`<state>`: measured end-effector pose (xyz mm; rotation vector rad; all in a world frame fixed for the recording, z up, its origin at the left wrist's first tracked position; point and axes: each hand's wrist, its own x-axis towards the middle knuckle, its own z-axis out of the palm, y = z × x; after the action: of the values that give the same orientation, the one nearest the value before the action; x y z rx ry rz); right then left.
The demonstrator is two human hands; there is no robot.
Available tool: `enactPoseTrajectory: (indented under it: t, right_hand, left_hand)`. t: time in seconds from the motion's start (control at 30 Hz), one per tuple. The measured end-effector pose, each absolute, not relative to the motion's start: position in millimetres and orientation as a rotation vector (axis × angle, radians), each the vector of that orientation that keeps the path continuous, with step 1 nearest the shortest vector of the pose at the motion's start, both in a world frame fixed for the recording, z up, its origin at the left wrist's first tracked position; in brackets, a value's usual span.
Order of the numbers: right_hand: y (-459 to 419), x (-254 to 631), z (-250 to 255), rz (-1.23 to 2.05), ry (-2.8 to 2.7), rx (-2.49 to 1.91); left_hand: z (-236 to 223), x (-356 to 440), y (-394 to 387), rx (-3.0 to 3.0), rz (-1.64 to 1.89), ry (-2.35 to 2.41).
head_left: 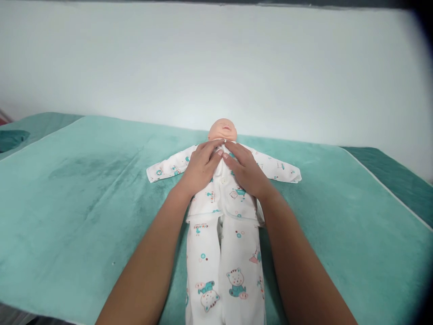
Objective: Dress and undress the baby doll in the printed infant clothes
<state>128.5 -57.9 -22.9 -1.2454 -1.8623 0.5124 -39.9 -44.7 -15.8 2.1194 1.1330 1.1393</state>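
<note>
A baby doll lies on its back, its head toward the wall. It wears a white long-sleeved baby shirt with small printed figures, and matching trousers. Both sleeves stretch out to the sides. My left hand and my right hand meet at the shirt's neck opening, just below the chin. Their fingers and thumbs are closed on the two front edges of the shirt, with fingertips nearly touching. What the fingertips pinch is partly hidden. Lower down the front, a button shows.
A light green plush cloth with pale edging covers the surface under the doll. Darker green fabric shows at the right, and more at the far left. Behind stands a plain white wall.
</note>
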Motion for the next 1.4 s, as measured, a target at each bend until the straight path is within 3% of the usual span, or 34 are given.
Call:
enactPoseTrajectory:
  t: [0.37, 0.8, 1.13, 1.4]
  right_hand:
    - [-53.8, 129.5, -28.1, 0.76, -1.413, -1.199]
    - [-51.3, 132.9, -22.9, 0.639, -1.745, -1.368]
    - [-53.3, 128.2, -28.1, 0.516, -1.554, -1.24]
    - [-51.8, 130.7, -24.5, 0.498, -1.73, -1.281]
  left_hand:
    - [-13.9, -39.2, -46.2, 2.111, 1.133, 1.167]
    - [-13.3, -38.9, -46.8, 2.137, 1.127, 1.187]
    - [-13.4, -38.8, -47.3, 2.133, 1.119, 1.193]
    - [-13.6, -38.9, -46.8, 2.14, 1.128, 1.184]
